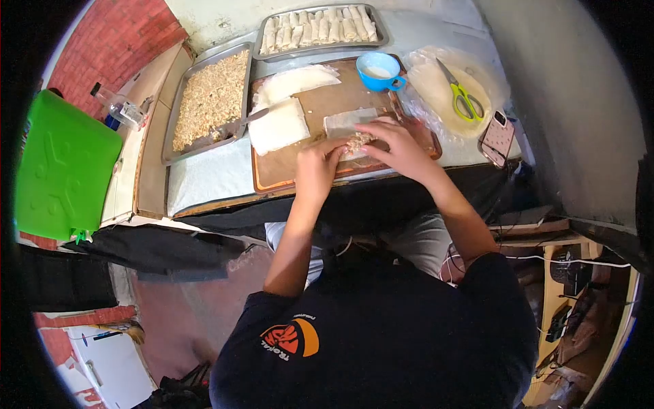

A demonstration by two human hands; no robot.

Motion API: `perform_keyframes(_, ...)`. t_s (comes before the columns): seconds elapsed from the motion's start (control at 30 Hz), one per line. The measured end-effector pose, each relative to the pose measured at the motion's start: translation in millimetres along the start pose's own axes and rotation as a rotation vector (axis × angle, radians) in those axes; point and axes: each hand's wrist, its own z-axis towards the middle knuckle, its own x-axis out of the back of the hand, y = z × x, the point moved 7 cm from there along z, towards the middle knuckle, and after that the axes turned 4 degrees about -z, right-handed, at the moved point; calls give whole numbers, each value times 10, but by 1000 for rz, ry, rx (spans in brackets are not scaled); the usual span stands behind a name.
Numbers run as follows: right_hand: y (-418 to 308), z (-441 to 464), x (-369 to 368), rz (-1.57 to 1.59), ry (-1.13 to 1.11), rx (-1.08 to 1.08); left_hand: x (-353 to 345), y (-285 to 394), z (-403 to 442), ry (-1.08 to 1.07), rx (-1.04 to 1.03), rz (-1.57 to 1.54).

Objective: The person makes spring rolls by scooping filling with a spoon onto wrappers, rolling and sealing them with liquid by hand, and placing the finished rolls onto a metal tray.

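Carefully, left hand (315, 167) and right hand (400, 146) pinch the filled wrapper (345, 121).
Fingers of both curl closed around the filling (359, 141), near the front edge of the board (283, 163); light, even pressure should keep it inside.

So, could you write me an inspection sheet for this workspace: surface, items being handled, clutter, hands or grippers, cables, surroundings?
Surface: pale cloth under a brown board.
Items being handled: filling on a wrapper; flat wrappers on the board; rolls and loose mixture in separate trays.
Clutter: phone at the right edge; green-handled scissors lying on plastic; blue cup on the board.
Grippers: none; bare left hand and right hand meet at the filling.
Cables: white cable at lower right, away from the board.
Surroundings: green container and clear bottle at left; red brick-pattern wall.
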Motion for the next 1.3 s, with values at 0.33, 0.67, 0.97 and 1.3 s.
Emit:
perform_keyframes(0.33,100,-57,-33,2,18,-10,28,157,57,-67,-235,113)
perform_keyframes(0.67,120,-141,29,-129,83,8,-168,84,168,-158,-202,30)
perform_keyframes(0.97,258,-191,139,-53,106,-154,-122,125,205,-104,-168,-45)
perform_keyframes(1.3,233,-214,189,-57,162,-249,-269,61,163,-62,-132,94)
